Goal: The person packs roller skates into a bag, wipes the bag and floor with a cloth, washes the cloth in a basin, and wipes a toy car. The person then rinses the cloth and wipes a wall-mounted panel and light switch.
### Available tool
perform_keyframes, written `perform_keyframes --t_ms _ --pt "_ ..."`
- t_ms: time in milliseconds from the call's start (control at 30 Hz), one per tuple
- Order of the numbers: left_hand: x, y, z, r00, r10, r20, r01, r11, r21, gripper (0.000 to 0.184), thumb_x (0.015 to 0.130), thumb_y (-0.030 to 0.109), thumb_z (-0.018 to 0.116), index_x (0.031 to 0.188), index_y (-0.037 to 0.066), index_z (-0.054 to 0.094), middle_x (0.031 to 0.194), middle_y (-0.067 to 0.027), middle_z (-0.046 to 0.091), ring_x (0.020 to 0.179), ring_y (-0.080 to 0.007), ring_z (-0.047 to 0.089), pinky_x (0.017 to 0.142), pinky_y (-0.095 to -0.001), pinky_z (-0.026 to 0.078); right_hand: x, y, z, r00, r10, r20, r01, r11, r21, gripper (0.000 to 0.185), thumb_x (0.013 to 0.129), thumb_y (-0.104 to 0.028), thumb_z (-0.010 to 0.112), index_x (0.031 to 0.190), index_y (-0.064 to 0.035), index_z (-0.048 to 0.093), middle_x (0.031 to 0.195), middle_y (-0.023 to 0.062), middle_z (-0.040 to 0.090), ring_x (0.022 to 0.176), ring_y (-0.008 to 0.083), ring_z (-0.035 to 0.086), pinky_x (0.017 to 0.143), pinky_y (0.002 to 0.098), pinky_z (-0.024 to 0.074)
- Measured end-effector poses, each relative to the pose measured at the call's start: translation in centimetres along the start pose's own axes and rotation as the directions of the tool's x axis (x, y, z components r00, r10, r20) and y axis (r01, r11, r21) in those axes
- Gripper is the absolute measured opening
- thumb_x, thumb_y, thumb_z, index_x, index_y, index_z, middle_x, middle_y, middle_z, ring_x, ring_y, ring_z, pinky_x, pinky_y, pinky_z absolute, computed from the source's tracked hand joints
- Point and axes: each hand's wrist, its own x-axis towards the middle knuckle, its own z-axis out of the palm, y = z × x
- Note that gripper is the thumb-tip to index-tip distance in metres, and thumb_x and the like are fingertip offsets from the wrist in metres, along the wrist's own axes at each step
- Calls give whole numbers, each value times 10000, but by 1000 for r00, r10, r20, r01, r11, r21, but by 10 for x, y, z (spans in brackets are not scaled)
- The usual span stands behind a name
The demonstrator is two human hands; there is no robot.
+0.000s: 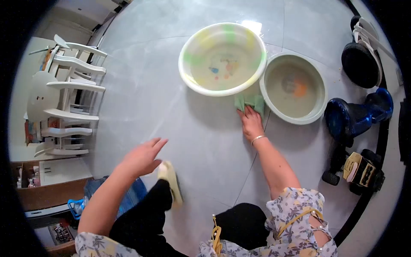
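Note:
My right hand (252, 123) reaches forward to the floor, a bracelet on its wrist. Its fingers grip the near edge of a green cloth (256, 102), which lies between two basins. Just beyond the cloth stands a white basin (188, 81) with green and yellow patches, holding water and a few small coloured shapes. To the right is a grey-green basin (319, 105) with murky water and an orange patch at its bottom. My left hand (143, 157) hangs in the air near my light-coloured shoe (172, 180), thumb apart from the fingers, holding nothing.
White chairs (75, 88) stand along the left, above a brown drawer unit (64, 188). On the right are a blue hoverboard (357, 115), a black round-wheeled item (361, 64) and a toy car (359, 169). A blue translucent container (135, 192) sits beside my leg.

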Motion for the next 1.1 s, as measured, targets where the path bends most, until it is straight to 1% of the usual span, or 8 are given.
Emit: perform_keyframes --t_ms 267,467,600,667,733,800,1000,1100 --pt "220 -23 -2 830 362 -424 -291 930 224 795 765 182 678 1426 59 255 1470 -157 287 1361 -315 275 1111 -441 256 40 -52 -75 983 64 -170 24 881 473 379 738 81 459 1024 -46 673 1039 141 631 1013 299 573 874 346 467" --pt "260 -54 -28 786 584 -203 -521 802 292 761 775 243 687 1379 -11 301 1430 -201 328 1347 -358 282 1117 -448 247 180 -109 -151 921 206 -331 124 651 749 307 802 5 490 1055 -44 657 1112 140 597 1002 274 570 886 324 441" --pt "285 -67 -52 760 622 -187 -628 777 34 578 808 273 653 1276 5 446 1288 -171 495 1245 -334 429 1063 -422 340 255 -61 -69 847 176 -502 75 895 441 318 794 -21 517 1071 -66 666 1164 153 571 1002 309 558 917 375 431" --pt "309 -63 -62 861 509 -3 -508 860 -53 519 847 298 612 1273 31 482 1278 -126 522 1219 -263 468 1013 -375 388 266 -51 -34 896 378 -234 -385 923 16 296 780 -53 558 1043 -95 686 1166 159 570 1021 344 546 925 429 430" --pt "344 -71 -45 888 414 -198 -365 376 -852 497 885 299 570 1303 48 475 1245 -85 548 1144 -210 511 968 -360 410 269 -55 -6 921 379 -92 -388 913 -129 273 772 -57 570 1012 -94 695 1170 170 563 1020 347 556 915 427 441" --pt "376 -78 -55 976 215 -37 -72 160 -985 508 893 210 558 1358 57 424 1194 -74 550 1052 -196 520 909 -372 433 278 -56 10 919 392 53 -365 892 -267 250 765 -61 581 980 -92 704 1174 180 557 1019 349 565 905 426 452" --pt "446 -78 -39 969 222 109 113 -5 -994 505 917 255 531 1347 25 398 1222 -123 501 1081 -229 499 845 -388 466 298 -21 44 759 646 -83 -647 733 -210 185 750 -38 601 905 -1 696 983 245 635 959 349 626 853 415 500" --pt "481 -51 -26 929 343 139 149 -1 -989 471 930 319 508 1283 13 445 1208 -139 519 1085 -272 523 883 -442 463 304 -25 26 660 748 78 -721 599 349 536 716 -86 622 1231 -9 494 1093 259 601 1047 406 574 899 420 465"
